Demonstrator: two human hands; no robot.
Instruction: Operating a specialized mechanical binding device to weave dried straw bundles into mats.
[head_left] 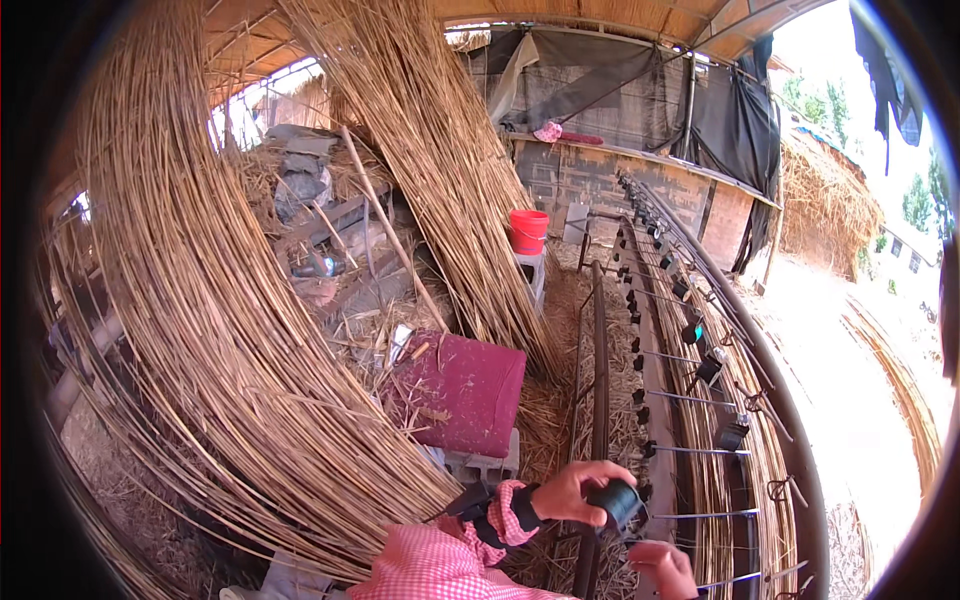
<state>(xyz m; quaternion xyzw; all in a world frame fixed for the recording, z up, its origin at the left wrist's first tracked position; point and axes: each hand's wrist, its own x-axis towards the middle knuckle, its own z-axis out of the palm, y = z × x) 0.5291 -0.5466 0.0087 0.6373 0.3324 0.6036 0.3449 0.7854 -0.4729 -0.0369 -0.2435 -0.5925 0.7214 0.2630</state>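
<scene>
My left hand (575, 494), its pink checked sleeve coming in from the lower left, is closed around a dark green spool of thread (617, 503). The spool is held just left of the long weaving frame (602, 390), near its row of thin metal rods (705, 515). Below and right of it, my right hand (664, 571) is at the lower edge with curled fingers close to the spool. What those fingers pinch, if anything, is too small to make out. More dark spools (732, 435) hang along the frame over reeds (712, 560).
Tall bundles of dry reeds (230, 330) lean on the left, another bundle (420, 160) further back. A dark red padded seat (470, 395) rests on blocks beside the frame. Beyond it stands a red bucket (528, 232). A thick metal pipe (790, 430) runs along the frame's right side.
</scene>
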